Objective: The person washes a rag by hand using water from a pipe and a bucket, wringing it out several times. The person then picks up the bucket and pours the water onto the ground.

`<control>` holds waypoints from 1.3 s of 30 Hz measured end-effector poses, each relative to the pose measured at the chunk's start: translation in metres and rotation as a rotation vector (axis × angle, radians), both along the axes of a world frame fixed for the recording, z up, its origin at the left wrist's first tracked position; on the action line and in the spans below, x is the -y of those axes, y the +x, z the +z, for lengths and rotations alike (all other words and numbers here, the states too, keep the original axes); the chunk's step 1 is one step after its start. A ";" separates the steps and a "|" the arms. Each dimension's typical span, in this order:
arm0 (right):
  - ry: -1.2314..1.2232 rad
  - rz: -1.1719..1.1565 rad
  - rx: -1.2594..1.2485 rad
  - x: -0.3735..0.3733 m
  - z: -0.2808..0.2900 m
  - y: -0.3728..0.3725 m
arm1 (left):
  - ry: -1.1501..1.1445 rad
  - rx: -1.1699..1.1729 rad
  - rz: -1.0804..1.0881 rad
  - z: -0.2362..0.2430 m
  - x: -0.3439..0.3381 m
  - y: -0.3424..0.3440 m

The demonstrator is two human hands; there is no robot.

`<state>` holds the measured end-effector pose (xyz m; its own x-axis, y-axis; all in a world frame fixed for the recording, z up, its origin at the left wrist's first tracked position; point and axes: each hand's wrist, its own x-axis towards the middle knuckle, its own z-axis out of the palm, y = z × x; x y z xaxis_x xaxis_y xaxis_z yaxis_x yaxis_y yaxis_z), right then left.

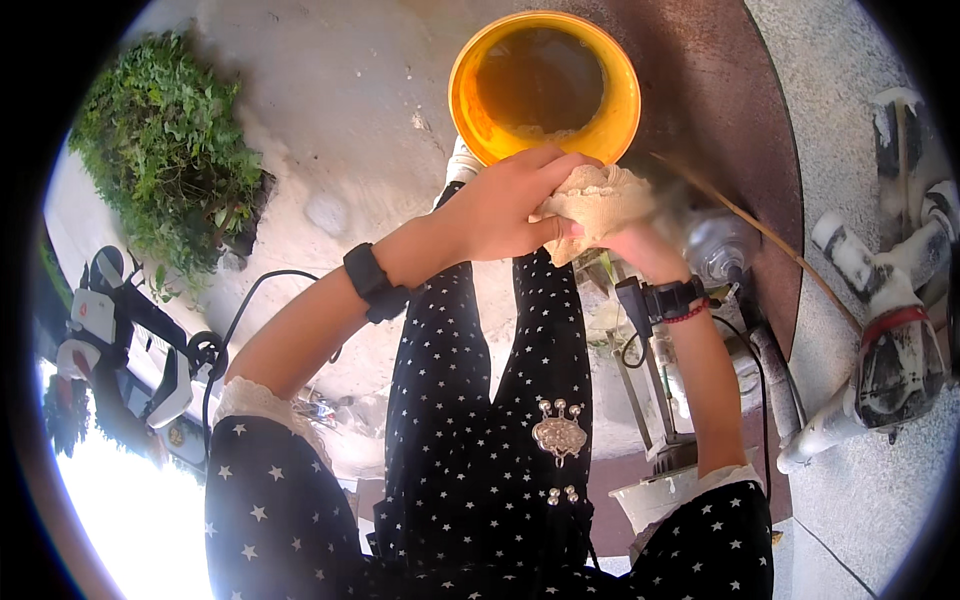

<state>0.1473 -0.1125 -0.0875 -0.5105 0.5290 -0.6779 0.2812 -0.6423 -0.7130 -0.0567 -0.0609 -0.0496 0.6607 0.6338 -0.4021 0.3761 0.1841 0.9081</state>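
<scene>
My left hand [505, 205] grips a cream, textured cloth [595, 195] from the left, with its fingers over the top and thumb pressed against the near side. My right hand [645, 250] holds the same cloth from the right and below, its fingers mostly hidden behind it. The cloth is bunched up just in front of a round yellow bucket [625, 100], which holds murky brownish liquid. Both wrists wear black straps, and my forearms come in from the lower edge.
A leafy plant [170, 150] grows at left, above a scooter-like machine [120, 340] and black cable. At right lie a thin stick [750, 225], a shiny metal item [722, 245] and dusty white pipe fittings [880, 275]. My patterned legs fill the lower middle.
</scene>
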 end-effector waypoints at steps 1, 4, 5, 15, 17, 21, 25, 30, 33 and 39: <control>0.269 0.218 0.082 -0.001 0.003 -0.001 | 0.084 0.014 -0.046 0.008 -0.003 0.000; 0.561 0.358 0.136 0.014 0.017 -0.007 | 0.331 0.056 -0.114 0.020 0.005 0.019; 0.585 0.352 0.113 0.021 0.018 -0.011 | 0.321 0.108 -0.047 0.013 0.025 0.031; 0.401 0.262 0.018 0.027 0.021 -0.030 | 0.077 -0.291 0.370 0.030 0.045 0.019; 0.138 0.264 0.118 0.012 0.040 -0.054 | -0.091 -0.387 0.428 0.021 0.042 0.001; 0.253 -0.509 0.337 0.008 0.032 -0.075 | -0.639 -0.137 0.771 -0.016 0.051 -0.043; 0.129 -0.528 0.334 0.019 0.029 -0.152 | -0.812 -0.049 0.638 -0.016 0.068 -0.049; 0.525 -0.406 0.654 0.029 0.031 -0.247 | -0.989 0.183 0.903 -0.036 0.079 -0.126; 0.397 -0.426 0.618 0.023 0.036 -0.298 | -1.163 0.292 0.922 -0.023 0.079 -0.185; 0.493 -0.464 0.475 0.029 0.020 -0.338 | -1.307 0.442 0.941 -0.019 0.072 -0.232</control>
